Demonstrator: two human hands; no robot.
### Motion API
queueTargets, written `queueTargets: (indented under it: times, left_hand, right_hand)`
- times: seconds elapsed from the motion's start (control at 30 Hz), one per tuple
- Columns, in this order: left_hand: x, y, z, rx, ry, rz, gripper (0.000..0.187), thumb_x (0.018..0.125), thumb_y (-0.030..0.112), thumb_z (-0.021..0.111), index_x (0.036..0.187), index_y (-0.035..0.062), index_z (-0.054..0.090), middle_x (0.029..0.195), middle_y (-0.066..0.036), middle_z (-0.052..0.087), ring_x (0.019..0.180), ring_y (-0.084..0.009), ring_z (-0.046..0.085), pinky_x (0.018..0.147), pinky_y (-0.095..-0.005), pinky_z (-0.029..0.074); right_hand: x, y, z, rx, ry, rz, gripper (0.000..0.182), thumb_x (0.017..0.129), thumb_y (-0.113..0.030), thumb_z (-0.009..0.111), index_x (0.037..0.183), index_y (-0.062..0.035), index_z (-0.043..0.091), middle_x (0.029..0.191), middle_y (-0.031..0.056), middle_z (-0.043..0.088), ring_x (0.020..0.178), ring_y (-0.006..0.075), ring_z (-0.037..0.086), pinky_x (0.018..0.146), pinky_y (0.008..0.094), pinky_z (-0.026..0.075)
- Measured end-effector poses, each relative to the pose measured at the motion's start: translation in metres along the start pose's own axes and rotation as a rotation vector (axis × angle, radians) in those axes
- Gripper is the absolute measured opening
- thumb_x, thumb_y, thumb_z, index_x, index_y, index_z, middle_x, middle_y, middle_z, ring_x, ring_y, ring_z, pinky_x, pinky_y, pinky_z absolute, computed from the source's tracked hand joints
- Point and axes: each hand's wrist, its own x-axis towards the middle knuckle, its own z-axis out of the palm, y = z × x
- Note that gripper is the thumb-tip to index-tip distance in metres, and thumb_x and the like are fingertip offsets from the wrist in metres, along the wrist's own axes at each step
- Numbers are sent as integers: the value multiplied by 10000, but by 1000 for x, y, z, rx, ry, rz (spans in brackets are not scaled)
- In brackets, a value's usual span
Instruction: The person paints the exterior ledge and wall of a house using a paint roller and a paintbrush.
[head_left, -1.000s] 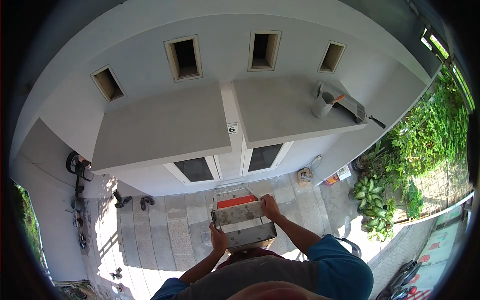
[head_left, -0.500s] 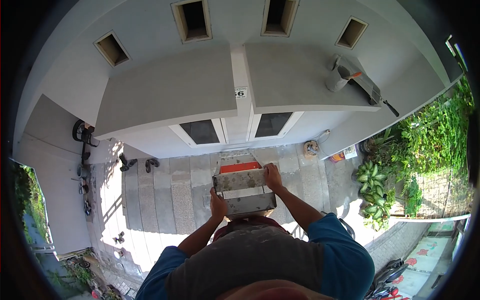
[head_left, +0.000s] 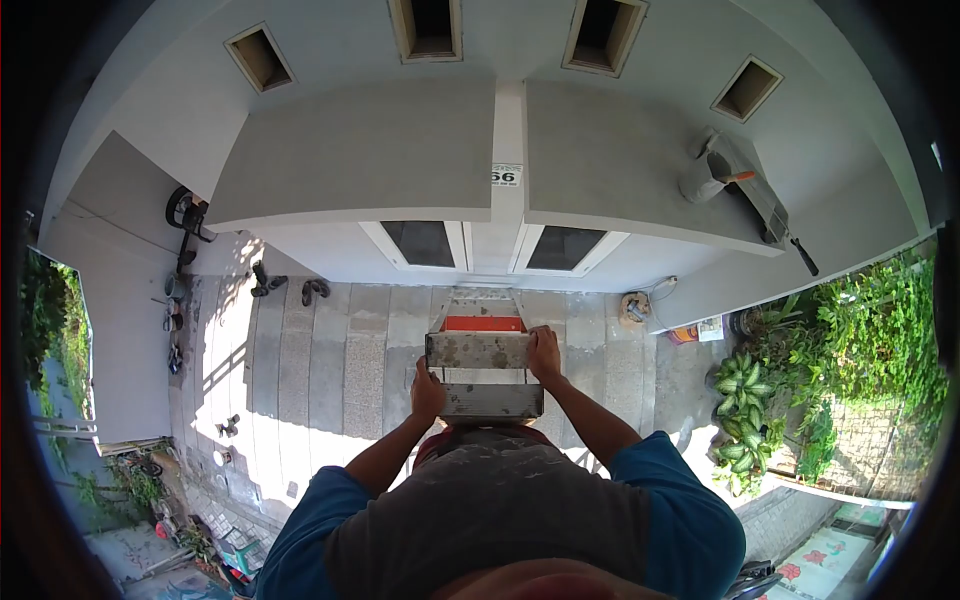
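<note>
Below me is a paint-spotted metal ladder [head_left: 478, 351] with flat treads and a red-orange part [head_left: 484, 324] beyond the top one. My left hand [head_left: 428, 391] is closed on the ladder's left edge. On the right end of the upper tread, my right hand [head_left: 544, 356] is wrapped round the edge. Ahead, a grey bucket [head_left: 705, 178] with an orange-handled tool in it rests on the right concrete ledge [head_left: 620, 150]. Beside the bucket lies a long tool [head_left: 765, 205] with a black handle reaching past the ledge's edge.
The left ledge [head_left: 360, 150] juts out ahead, with windows [head_left: 420, 243] beneath. Shoes [head_left: 315, 291] lie on the paved floor [head_left: 364, 380] far below. Potted plants [head_left: 742, 390] stand at the right, and a coiled item [head_left: 635, 308] sits near the wall.
The view has shifted, so the ledges, bucket and windows appear further right. Both hands remain on the ladder; my left hand appears slightly further left and higher.
</note>
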Motion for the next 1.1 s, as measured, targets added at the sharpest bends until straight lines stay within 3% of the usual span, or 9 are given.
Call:
queueTargets:
  times: [0.77,0.87,0.93,1.03,1.1]
  left_hand:
    - [1,-2,1,-39,8,-7,467,956,79,483,1401,29,351,1214,-328,591,1090,-514,582,894,-577,454]
    - [0,4,-2,-39,-18,-30,456,960,93,473,1394,20,354,1225,-331,583,1097,-513,580,909,-574,448]
    - [1,5,-4,-22,-67,-38,452,961,102,471,1390,18,356,1231,-332,579,1102,-512,579,917,-572,446]
    - [5,2,-10,-32,-160,-55,466,957,146,505,1381,12,370,1262,-330,565,1139,-506,568,919,-559,448]
    - [9,-1,-14,-72,-141,-37,477,947,203,553,1354,2,408,1238,-296,566,1125,-462,577,919,-516,459]
  right_hand:
    - [3,3,1,-10,1,-9,141,951,-82,502,1011,-7,604,1032,181,613,983,381,572,881,462,465]
    - [6,7,-2,1,8,-10,155,940,-116,540,1015,-3,616,1028,183,612,987,373,576,888,454,465]
    - [7,6,-10,-10,-139,18,204,932,-176,596,1026,3,625,1043,179,621,1008,359,599,903,434,479]
    - [22,12,-16,118,-163,87,258,913,-212,654,1052,5,631,1076,181,632,1041,339,622,910,415,497]
    - [42,7,-39,134,48,5,181,896,-145,682,1007,-6,655,1012,151,680,978,299,671,852,396,529]
